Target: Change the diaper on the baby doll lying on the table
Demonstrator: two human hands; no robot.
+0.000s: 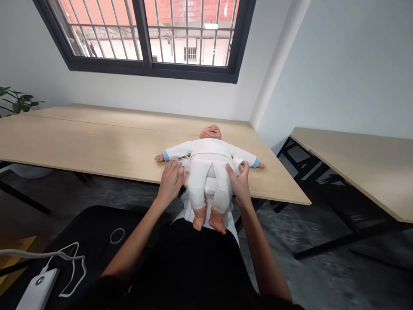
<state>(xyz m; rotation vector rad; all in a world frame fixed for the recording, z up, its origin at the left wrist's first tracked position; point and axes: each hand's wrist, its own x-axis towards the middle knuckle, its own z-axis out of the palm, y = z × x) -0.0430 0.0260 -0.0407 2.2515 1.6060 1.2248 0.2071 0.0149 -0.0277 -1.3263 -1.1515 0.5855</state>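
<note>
Fingers of both hands flat, unclenched, flanking doll hips; doll supine on table edge.

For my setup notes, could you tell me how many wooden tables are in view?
2: the long table under the window bears the doll; a second table stands at the right, partly cut off.

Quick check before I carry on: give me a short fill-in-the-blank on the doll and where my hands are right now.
1. The baby doll lies on its ____ on the wooden table, legs hanging over the near edge.
2. The left hand and the right hand rest at the doll's ____, one on each side.
3. The doll's clothing is ____ with blue cuffs.
4. A power bank with a white cable sits at the lower ____ of the view.

Missing words: back; waist; white; left
</note>
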